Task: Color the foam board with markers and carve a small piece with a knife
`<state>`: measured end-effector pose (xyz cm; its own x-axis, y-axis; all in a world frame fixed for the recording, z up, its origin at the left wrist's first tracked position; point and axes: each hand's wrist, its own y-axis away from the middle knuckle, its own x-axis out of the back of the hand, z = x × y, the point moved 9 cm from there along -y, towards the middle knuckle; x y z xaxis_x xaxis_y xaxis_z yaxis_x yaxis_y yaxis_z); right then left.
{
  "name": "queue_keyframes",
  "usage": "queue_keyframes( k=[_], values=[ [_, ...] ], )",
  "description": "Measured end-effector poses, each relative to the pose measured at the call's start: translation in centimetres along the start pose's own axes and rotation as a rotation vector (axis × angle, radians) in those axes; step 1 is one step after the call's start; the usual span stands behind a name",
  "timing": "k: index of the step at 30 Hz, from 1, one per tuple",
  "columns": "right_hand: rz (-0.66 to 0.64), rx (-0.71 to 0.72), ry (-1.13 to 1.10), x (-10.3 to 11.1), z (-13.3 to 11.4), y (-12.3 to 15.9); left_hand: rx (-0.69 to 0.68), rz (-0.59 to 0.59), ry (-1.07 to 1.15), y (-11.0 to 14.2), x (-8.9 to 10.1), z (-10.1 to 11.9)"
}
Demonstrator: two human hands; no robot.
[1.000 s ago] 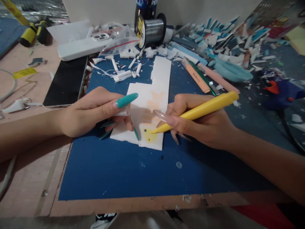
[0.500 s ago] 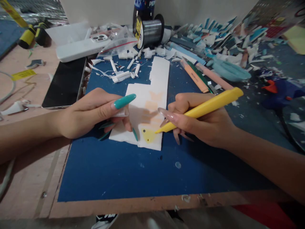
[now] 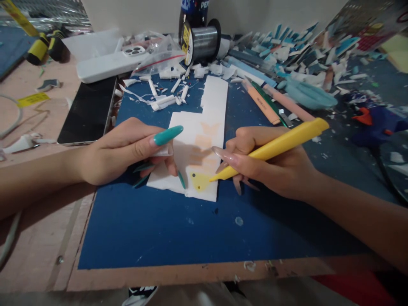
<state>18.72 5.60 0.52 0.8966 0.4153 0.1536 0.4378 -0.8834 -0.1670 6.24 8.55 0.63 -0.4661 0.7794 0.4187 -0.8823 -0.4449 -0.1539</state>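
Marker (image 3: 283,140) gripped in right hand (image 3: 270,172), tip at right edge of yellow patch (image 3: 200,181). Left hand (image 3: 127,146) pinching white bit (image 3: 165,150). Sheet (image 3: 186,127) flat on mat (image 3: 159,238). Coloured: yellow patch, orange bands (image 3: 203,141). Bare: gaps, surround. Patch looks nearly filled; can't tell how much left.

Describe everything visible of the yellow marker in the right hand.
The slim, yellow, plastic-looking marker has a smooth, plain barrel that narrows to a pointed yellow tip. The right hand grips it, thumb along the near side. It slants, tip down and to the left, blunt rear end raised to the right. The tip is at the right edge of a yellow patch on the flat white sheet; whether it presses is unclear.
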Motion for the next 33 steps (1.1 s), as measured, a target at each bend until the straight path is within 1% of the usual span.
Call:
queue_keyframes(
  k=[4, 9, 12, 21, 26, 33],
  values=[
    [0.049, -0.018, 0.038, 0.42, 0.11, 0.0, 0.014, -0.002, 0.01, 0.06, -0.16, -0.09],
    [0.018, 0.006, 0.006, 0.1, -0.02, 0.07, 0.013, 0.003, 0.007, 0.22, -0.03, -0.05],
    [0.034, -0.015, -0.009, 0.27, 0.33, 0.04, 0.015, 0.003, 0.015, 0.13, -0.05, -0.07],
    [0.007, 0.031, 0.015, -0.05, 0.03, -0.46, 0.014, 0.024, 0.013, 0.1, 0.11, -0.07],
    [0.004, -0.01, 0.099, -0.16, 0.05, -0.49, 0.012, -0.003, 0.001, 0.13, 0.0, -0.2],
    [0.015, -0.024, 0.038, 0.1, 0.45, -0.26, 0.004, -0.008, -0.029, 0.14, -0.13, 0.02]
  ],
)
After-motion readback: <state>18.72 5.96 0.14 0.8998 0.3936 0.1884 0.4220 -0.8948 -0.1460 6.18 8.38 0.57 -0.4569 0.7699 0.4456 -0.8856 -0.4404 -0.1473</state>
